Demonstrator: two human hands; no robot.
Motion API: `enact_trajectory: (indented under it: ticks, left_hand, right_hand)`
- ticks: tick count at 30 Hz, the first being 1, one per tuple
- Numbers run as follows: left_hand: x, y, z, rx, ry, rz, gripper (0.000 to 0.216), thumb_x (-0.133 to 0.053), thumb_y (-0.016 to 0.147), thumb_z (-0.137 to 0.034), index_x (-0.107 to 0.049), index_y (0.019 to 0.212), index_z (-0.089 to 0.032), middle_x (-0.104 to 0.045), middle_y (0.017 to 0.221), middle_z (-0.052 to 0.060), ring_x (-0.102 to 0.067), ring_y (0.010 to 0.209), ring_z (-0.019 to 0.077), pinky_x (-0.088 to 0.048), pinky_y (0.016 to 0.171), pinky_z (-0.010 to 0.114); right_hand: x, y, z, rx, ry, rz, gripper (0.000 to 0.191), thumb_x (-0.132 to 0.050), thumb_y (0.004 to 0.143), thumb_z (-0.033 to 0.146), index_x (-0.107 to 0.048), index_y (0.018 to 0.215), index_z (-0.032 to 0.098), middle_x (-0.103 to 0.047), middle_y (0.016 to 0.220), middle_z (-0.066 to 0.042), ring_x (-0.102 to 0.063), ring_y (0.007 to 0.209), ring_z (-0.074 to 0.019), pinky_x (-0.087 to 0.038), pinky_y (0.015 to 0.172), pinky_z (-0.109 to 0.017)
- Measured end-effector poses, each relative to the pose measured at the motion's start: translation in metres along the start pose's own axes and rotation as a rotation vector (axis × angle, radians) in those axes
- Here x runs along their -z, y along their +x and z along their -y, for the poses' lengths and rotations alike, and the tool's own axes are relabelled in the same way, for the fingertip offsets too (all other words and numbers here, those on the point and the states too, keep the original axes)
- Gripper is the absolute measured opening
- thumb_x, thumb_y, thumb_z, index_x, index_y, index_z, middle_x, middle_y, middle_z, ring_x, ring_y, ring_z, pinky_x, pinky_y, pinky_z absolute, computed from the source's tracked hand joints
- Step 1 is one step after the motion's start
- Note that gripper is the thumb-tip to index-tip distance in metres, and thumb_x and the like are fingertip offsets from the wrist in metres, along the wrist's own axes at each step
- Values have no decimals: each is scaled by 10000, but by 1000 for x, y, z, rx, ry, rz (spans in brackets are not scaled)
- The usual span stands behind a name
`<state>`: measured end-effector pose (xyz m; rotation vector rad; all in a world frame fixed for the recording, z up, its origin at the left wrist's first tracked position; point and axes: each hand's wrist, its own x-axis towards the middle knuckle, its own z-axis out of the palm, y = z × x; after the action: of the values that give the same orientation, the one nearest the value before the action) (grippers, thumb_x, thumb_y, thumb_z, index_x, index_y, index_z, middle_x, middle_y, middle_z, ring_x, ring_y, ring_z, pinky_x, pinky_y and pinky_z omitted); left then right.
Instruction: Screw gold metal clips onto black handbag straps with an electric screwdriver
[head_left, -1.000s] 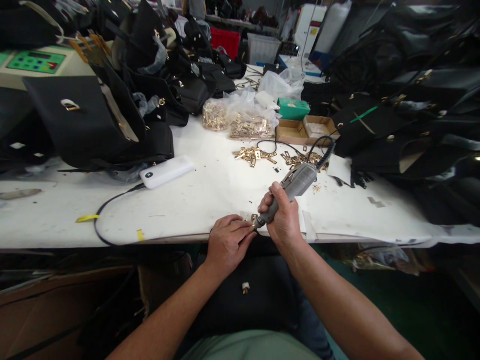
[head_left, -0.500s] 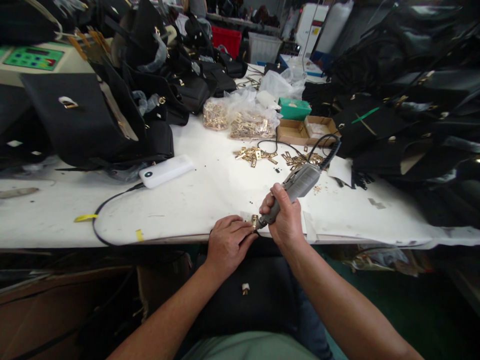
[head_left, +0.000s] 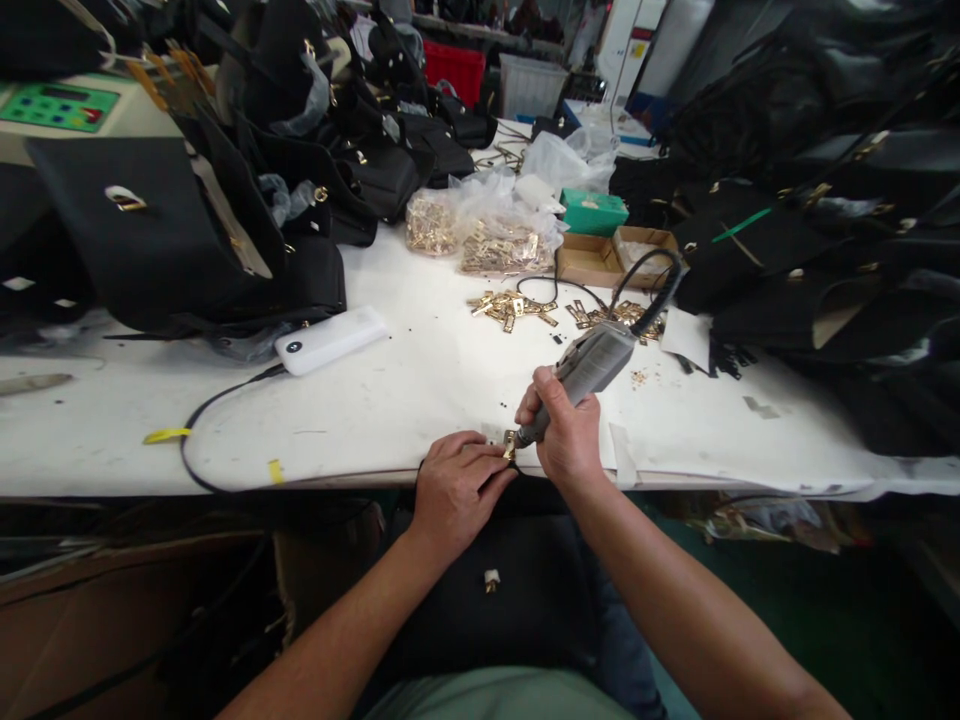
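My right hand (head_left: pixel 568 432) is wrapped round a grey corded rotary tool (head_left: pixel 592 362), its tip pointing down and left at the front edge of the white table (head_left: pixel 390 400). My left hand (head_left: pixel 457 487) pinches a small gold metal fitting (head_left: pixel 510 446) right at the tool's tip. A black bag (head_left: pixel 510 590) with a gold clasp lies on my lap below both hands.
Loose gold fittings (head_left: pixel 510 307) lie mid-table, with bagged ones (head_left: pixel 495 240) and cardboard trays (head_left: pixel 615 255) behind. Black handbags are piled at the left (head_left: pixel 187 240) and right (head_left: pixel 825 230). A white power bank (head_left: pixel 330 340) with a black cable lies left of centre.
The tool's rear has tilted slightly higher and its cable has looped up; both hands stay at the table edge on the fitting. The view has shifted a little.
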<state>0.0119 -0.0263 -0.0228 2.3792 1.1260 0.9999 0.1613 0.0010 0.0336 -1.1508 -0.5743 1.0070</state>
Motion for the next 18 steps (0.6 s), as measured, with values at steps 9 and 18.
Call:
enact_trajectory:
  ticks: [9, 18]
  left_hand:
    - [0, -1, -1, 4, 6, 13, 114, -709, 907, -291, -753, 1011, -280, -784, 1027, -2, -660, 1037, 235, -517, 904, 449]
    - [2, -1, -1, 3, 7, 26, 87, -704, 907, -284, -741, 984, -269, -777, 1017, -10, -640, 1038, 241, -494, 902, 442]
  right_hand:
    - [3, -7, -4, 47, -143, 135, 332, -727, 816, 464, -575, 681, 202, -532, 476, 35, -470, 410, -115, -402, 417, -244]
    - [2, -7, 3, 53, -305, 336, 235, -710, 730, 246, -549, 563, 207, -532, 537, 26, -447, 482, -108, -409, 478, -251]
